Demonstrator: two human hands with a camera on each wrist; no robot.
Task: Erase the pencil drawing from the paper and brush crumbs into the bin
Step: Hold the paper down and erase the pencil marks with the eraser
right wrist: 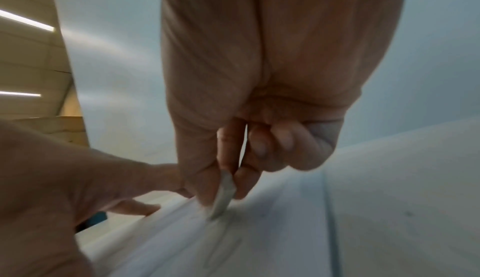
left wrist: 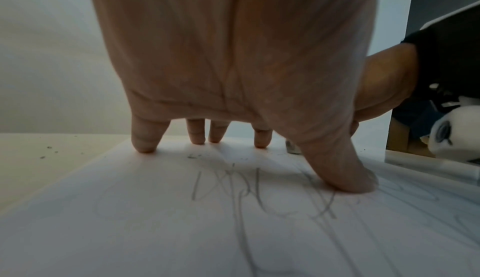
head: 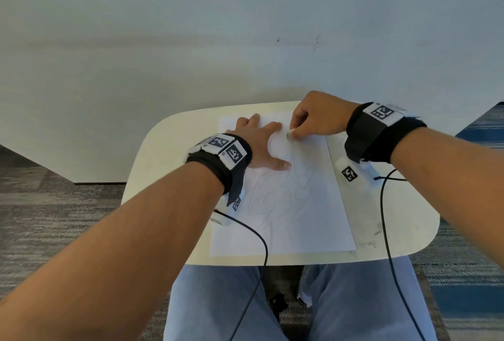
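From above I see my left hand (head: 260,144) spread flat on the paper (head: 300,218), fingers straight and pressing the sheet down near its far edge, while my right hand (head: 317,117) curls round a small eraser (head: 289,133), pinched between thumb and fingertips. Only my right wrist camera shows how that eraser (right wrist: 223,195) sits: a thin pale wedge, tilted, its lower tip touching the paper (right wrist: 259,240) just beside the index finger of my left hand (right wrist: 64,178). My left wrist camera shows what the head view blurs: dark crumbs (left wrist: 193,155) lying on the sheet just before my fingertips (left wrist: 144,141), a few more on the bare table (left wrist: 39,154) to the left, and the pencil drawing (left wrist: 233,189) running under my thumb and toward the camera. From the head the drawing (head: 286,190) is faint loops over the middle of the sheet, on the near side of both hands. The small table (head: 395,218) stands over my lap against a pale wall (head: 245,27); two black cables (head: 384,218) trail from my wristbands across it.
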